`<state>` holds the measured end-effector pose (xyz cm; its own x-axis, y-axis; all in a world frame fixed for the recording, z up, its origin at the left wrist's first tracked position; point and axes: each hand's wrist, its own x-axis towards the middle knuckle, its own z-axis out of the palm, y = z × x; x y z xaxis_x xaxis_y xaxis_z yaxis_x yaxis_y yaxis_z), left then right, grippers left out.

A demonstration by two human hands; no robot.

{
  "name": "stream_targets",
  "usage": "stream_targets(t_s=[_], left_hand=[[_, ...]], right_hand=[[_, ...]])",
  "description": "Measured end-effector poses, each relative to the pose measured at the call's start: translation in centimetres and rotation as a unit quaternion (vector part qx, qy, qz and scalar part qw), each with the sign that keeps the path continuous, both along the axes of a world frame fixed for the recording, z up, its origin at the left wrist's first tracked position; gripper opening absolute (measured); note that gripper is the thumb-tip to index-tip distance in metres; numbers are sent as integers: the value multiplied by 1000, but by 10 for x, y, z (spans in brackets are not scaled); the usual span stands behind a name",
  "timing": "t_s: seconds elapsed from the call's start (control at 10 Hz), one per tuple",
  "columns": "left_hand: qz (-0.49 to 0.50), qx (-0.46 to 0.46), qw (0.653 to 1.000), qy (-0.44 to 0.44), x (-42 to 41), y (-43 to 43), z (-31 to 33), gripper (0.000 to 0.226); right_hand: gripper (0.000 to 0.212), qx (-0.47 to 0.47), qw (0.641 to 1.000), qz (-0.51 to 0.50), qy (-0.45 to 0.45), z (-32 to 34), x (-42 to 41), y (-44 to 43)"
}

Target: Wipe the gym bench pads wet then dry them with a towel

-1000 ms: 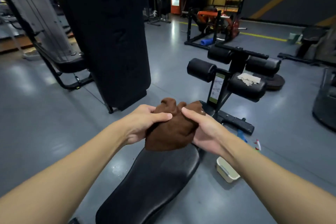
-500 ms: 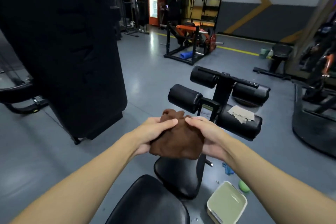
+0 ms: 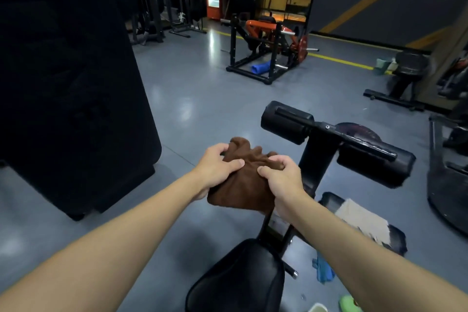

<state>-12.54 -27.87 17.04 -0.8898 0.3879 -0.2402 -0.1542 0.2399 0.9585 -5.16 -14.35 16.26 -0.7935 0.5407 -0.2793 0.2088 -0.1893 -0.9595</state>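
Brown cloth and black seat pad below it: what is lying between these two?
In the head view, only the bench's upright post crosses between the brown cloth, held by both hands, and the seat pad.

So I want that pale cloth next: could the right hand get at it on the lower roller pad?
Probably yes: the pale cloth lies uncovered just right of the right hand, but that hand must first release the brown towel.
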Motion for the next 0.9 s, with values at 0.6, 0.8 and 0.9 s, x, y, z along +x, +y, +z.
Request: stream_targets(t_s=[0.6,0.8,0.9], left_hand=[[-183,-436,851,229,-153,85,-122,46],[-195,-477,835,192,-144,74,-98,58],[-135,-428,873,193,-139,59,-76,54]], right_hand=[[38,487,820,202,-223,-126,-152,81],[44,482,805,208,-276,-109,-152,79],[45,444,822,204,-292,-94,-150,71]])
